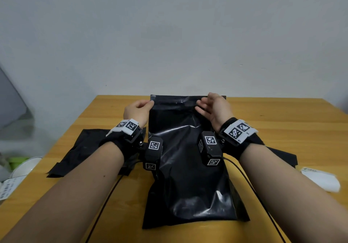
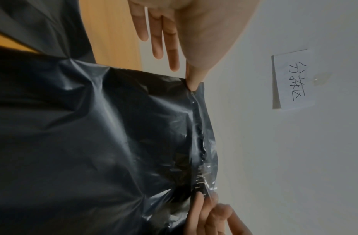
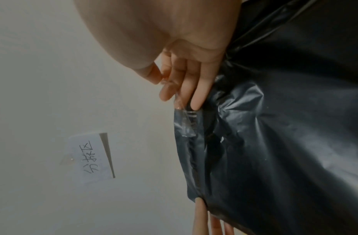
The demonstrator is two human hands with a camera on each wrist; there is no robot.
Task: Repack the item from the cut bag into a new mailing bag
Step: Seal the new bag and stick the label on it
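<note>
Lying lengthwise on the wooden table [image 1: 282, 122], the black mailing bag [image 1: 188, 167] bulges with something inside — its mouth end points away from the person, toward the wall [image 1: 169, 35]. The left hand [image 1: 138, 110] pinches the bag's far left corner between thumb and forefinger, its other fingers straight and clear of the plastic. The right hand [image 1: 214, 108] pinches a clear strip [image 3: 184, 125] partly lifted off the flap, toward the right end. Flat black plastic [image 1: 82, 148] lies left of the bag — whether that is the cut bag I cannot tell. A handwritten note [image 2: 292, 79] is stuck on the wall
</note>
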